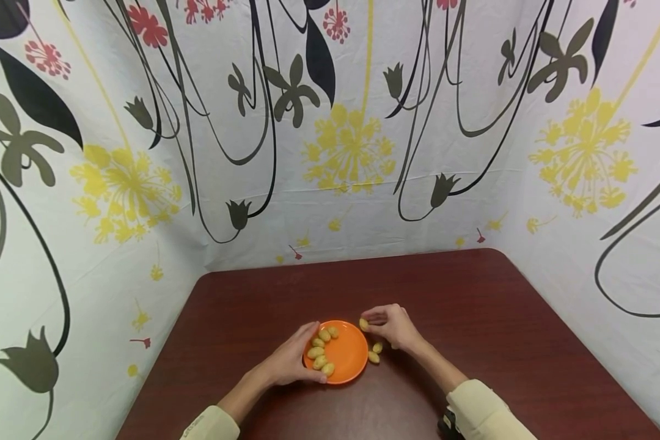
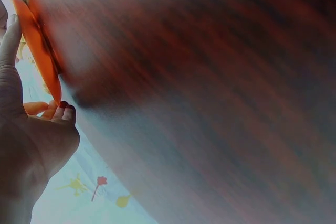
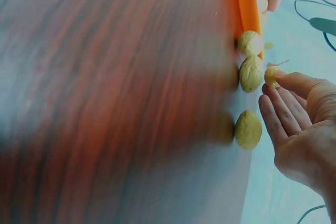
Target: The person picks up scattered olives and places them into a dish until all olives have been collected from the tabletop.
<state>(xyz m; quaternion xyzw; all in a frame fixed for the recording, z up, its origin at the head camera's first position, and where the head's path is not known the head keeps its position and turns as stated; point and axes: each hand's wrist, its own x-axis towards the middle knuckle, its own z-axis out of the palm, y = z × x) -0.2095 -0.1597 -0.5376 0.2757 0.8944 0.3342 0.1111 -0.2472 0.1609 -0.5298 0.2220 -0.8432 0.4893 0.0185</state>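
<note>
An orange plate (image 1: 349, 353) lies on the table, with several small yellow-green oval pieces (image 1: 316, 352) in a curved row along its left side. My left hand (image 1: 293, 356) grips the plate's left edge; its thumb lies at the near rim, its fingers at the far rim. Above the table at the plate's right, my right hand (image 1: 394, 327) pinches one yellow-green oval piece (image 3: 272, 76) between thumb and fingertips. Below that hand, three loose wrinkled oval pieces (image 3: 248, 129) rest on the table; in the head view, one is mostly hidden by the hand.
The dark red-brown wooden table (image 1: 286, 293) has rounded far corners. White cloth (image 1: 319, 238) printed with flowers and stems hangs behind it and along both sides. A black object (image 1: 448, 425) shows beside the right sleeve (image 1: 486, 410).
</note>
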